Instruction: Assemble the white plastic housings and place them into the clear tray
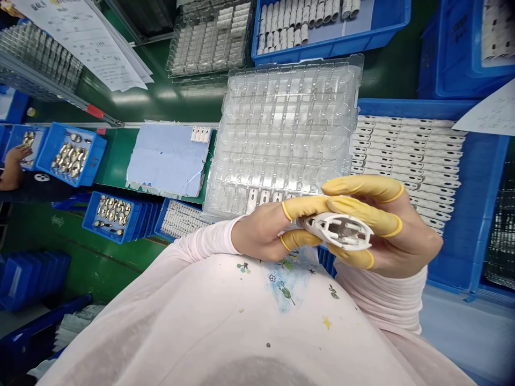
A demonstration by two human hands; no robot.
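Note:
Close to my body I hold a hollow white plastic housing (349, 231), its open oval end turned toward me with ribs showing inside. My left hand (273, 228) pinches its far end between thumb and fingers. Around the near end, my right hand (386, 230) is closed with the thumb below and fingers above. Yellow finger cots cover the fingertips of both hands. Just beyond lies a clear plastic blister tray (281, 128); a few white housings (252, 199) sit in its nearest row, partly hidden by my left hand.
At right, a blue bin (478, 214) holds rows of white housings. Another blue bin (322, 52) with white parts stands behind the tray. Left are a blue pad (164, 161) and bins of shiny metallic parts (71, 155). A co-worker's hand (18, 154) reaches in at far left.

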